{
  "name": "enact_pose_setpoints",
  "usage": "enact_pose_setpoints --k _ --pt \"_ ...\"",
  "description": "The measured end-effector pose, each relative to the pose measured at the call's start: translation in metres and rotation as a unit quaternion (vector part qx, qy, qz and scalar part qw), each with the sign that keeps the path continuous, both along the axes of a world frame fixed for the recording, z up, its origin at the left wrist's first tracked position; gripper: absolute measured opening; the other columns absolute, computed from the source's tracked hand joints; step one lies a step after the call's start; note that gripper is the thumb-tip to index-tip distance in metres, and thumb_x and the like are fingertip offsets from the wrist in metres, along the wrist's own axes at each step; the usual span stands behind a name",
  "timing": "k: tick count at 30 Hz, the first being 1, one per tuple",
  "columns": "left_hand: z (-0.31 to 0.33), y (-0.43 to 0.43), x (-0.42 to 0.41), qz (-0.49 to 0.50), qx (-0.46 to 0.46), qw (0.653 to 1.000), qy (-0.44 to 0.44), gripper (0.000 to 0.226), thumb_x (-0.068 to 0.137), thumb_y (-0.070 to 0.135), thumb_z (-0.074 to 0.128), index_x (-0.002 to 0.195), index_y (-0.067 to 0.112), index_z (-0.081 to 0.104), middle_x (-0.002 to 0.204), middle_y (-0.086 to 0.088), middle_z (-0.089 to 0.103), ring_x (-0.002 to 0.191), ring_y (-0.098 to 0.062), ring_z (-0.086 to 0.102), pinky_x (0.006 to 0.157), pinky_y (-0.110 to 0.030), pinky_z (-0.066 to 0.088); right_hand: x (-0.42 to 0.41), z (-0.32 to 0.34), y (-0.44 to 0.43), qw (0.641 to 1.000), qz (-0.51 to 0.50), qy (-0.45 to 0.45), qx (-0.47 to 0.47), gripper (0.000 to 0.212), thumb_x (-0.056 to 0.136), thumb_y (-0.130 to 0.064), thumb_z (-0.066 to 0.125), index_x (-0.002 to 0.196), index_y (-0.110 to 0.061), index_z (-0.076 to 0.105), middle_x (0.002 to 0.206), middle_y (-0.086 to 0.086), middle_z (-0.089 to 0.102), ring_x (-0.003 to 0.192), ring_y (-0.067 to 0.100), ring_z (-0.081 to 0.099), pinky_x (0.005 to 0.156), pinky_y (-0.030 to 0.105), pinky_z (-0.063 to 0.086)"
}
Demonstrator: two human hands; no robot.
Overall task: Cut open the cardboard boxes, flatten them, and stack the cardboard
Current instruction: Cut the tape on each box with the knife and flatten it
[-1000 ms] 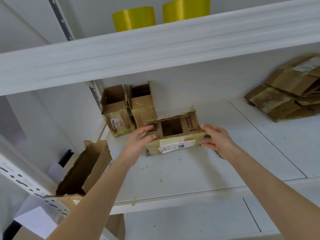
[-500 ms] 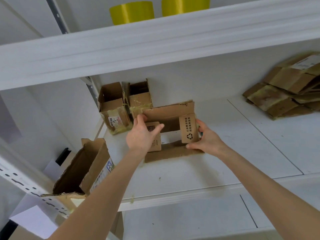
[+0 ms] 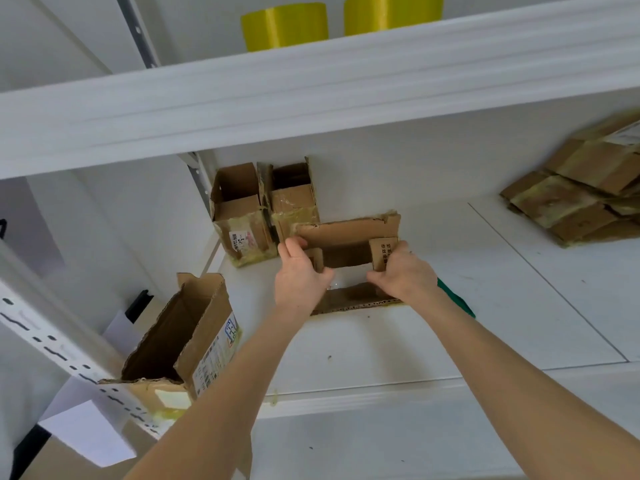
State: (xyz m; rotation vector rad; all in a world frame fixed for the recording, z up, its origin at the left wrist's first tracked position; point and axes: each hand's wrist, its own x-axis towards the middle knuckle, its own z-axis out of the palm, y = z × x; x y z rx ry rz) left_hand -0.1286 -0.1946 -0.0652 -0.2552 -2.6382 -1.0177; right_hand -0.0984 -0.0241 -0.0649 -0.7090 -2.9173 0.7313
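i see left hand and right hand gripping end flaps of the cut-open box (upright boxes just beside its left edge); flattened stack well apart.

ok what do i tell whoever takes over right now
Left hand has a grip on the left end flap of the opened box in the middle of the shelf; right hand has a grip on its right end flap. The box is open through, not yet flat.
Done: a stack of flattened cardboard lies at the shelf's right.
Left: flatten this box and add it to the stack; then two open boxes at the back left, and a larger open box at the near left.
A green object lies beside the right wrist; I cannot tell what it is.
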Motion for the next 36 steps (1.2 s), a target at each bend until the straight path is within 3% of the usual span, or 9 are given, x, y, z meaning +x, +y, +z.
enact_pose_setpoints --k 3,6,10,13,18,22,26,30,36 --pt "0.014 -0.022 -0.011 -0.037 0.141 0.989 -0.038 0.037 0.088 0.013 0.061 0.117 0.019 0.041 0.104 0.005 0.052 0.080 -0.006 0.055 0.060 -0.009 0.047 0.002 0.011 0.018 0.950 0.008 0.085 -0.302 0.035 0.097 -0.025 0.047 0.128 -0.009 0.044 0.107 0.008 0.059 0.092 0.024 0.058 0.068 0.030 0.053" --pt "0.025 -0.038 -0.016 -0.053 0.190 0.978 -0.075 0.027 0.094 0.013 0.050 0.120 0.022 0.046 0.105 0.011 0.053 0.096 -0.006 0.052 0.076 -0.013 0.043 0.007 0.012 0.040 0.744 -0.077 0.164 -0.643 0.030 0.100 -0.008 0.038 0.128 -0.004 0.046 0.119 0.019 0.061 0.105 0.031 0.062 0.076 0.038 0.055" --pt "0.031 -0.047 -0.007 -0.212 0.195 0.948 -0.135 0.035 0.093 0.006 0.044 0.107 0.034 0.060 0.110 0.024 0.062 0.103 -0.005 0.055 0.082 -0.030 0.050 0.019 0.002 0.070 0.604 -0.049 0.134 -0.784 0.058 0.098 -0.050 0.042 0.130 -0.003 0.052 0.122 0.021 0.064 0.113 0.034 0.062 0.080 0.044 0.053" --pt "0.026 -0.055 -0.002 -0.322 0.084 0.923 -0.194 0.042 0.091 -0.004 0.046 0.107 0.030 0.065 0.130 0.018 0.058 0.124 -0.004 0.050 0.103 -0.030 0.039 0.027 0.000 0.093 0.646 -0.008 0.047 -0.762 0.094 0.075 -0.081 0.042 0.121 -0.001 0.061 0.119 0.023 0.065 0.112 0.037 0.062 0.092 0.048 0.048" --pt "-0.001 -0.052 0.007 -0.397 0.046 0.857 -0.324 0.031 0.091 0.016 0.063 0.122 0.021 0.064 0.143 0.011 0.047 0.129 0.002 0.044 0.112 -0.029 0.032 0.025 -0.005 0.095 0.813 -0.059 0.013 -0.579 0.040 0.090 -0.020 0.064 0.122 0.005 0.059 0.087 0.016 0.074 0.075 0.027 0.072 0.065 0.040 0.059" --pt "-0.014 -0.049 -0.010 -0.081 0.116 0.972 -0.187 0.072 0.084 0.042 0.067 0.146 0.025 0.034 0.152 -0.001 0.034 0.139 -0.022 0.033 0.113 -0.044 0.029 0.025 -0.018 0.087 0.808 -0.106 0.070 -0.575 0.014 0.091 -0.007 0.060 0.103 -0.001 0.063 0.078 0.016 0.070 0.058 0.026 0.069 0.045 0.038 0.056" --pt "-0.022 -0.052 -0.034 0.053 0.184 0.939 -0.287 0.107 0.076 0.058 0.070 0.152 0.011 0.013 0.152 -0.014 0.033 0.134 -0.035 0.039 0.108 -0.051 0.037 0.028 -0.035 0.076 0.790 -0.066 0.067 -0.605 0.013 0.092 -0.010 0.058 0.104 -0.008 0.064 0.090 0.015 0.071 0.070 0.027 0.070 0.056 0.042 0.059" --pt "-0.024 -0.058 -0.039 0.067 0.326 0.860 -0.386 0.088 0.059 0.050 0.081 0.128 0.005 0.049 0.124 -0.014 0.061 0.107 -0.030 0.061 0.093 -0.048 0.051 0.025 -0.047 0.069 0.824 -0.030 0.044 -0.564 0.013 0.093 -0.011 0.060 0.105 -0.010 0.067 0.099 0.013 0.072 0.077 0.024 0.070 0.062 0.035 0.057" --pt "-0.038 -0.051 -0.048 0.101 0.272 0.922 -0.256 0.044 0.074 0.026 0.081 0.112 0.009 0.063 0.090 -0.003 0.068 0.082 -0.022 0.064 0.074 -0.037 0.054 0.010 -0.059 0.068 0.997 -0.004 0.013 -0.082 0.027 0.100 -0.031 0.044 0.095 -0.011 0.062 0.101 0.010 0.065 0.090 0.027 0.059 0.073 0.030 0.044"
